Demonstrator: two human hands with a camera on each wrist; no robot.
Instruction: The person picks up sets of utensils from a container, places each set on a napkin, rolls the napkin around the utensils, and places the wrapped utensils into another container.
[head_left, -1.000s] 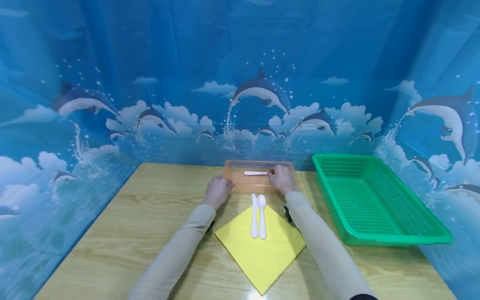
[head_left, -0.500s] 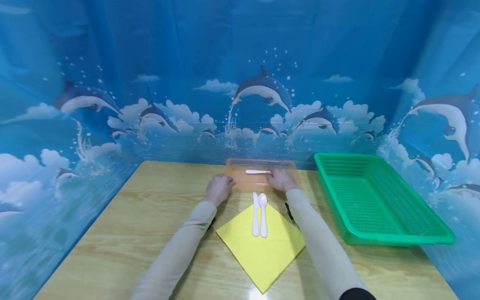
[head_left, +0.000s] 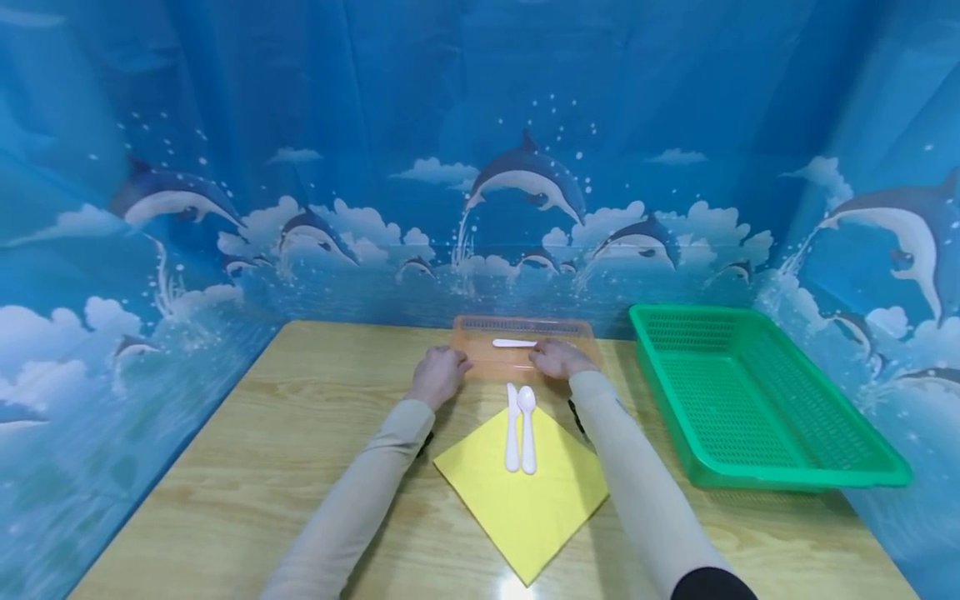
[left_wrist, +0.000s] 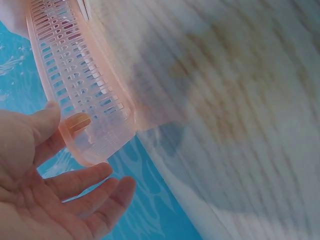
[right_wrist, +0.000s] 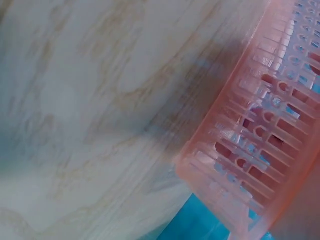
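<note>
A low orange see-through plastic basket (head_left: 498, 365) with slotted walls sits at the table's back edge. My left hand (head_left: 438, 377) grips its left end; in the left wrist view the thumb and index finger pinch the rim, while the other fingers (left_wrist: 102, 202) stretch free. My right hand (head_left: 562, 360) reaches in over the right end, fingertips right at a white plastic utensil (head_left: 513, 342). Only the utensil's handle shows, pointing left. I cannot tell whether those fingers pinch it. Through the slotted wall (right_wrist: 250, 150) in the right wrist view, parts of the fingers appear.
A white knife (head_left: 512, 429) and a white spoon (head_left: 528, 429) lie side by side on a yellow napkin (head_left: 525, 525) in front of the basket. A big green basket (head_left: 697, 467) stands to the right. A blue dolphin-print curtain (head_left: 480, 108) surrounds the wooden table (head_left: 262, 467).
My right hand has lowered and shifted slightly left inside the orange basket. The utensil stays in about the same place there, and the left hand keeps its grip on the basket.
</note>
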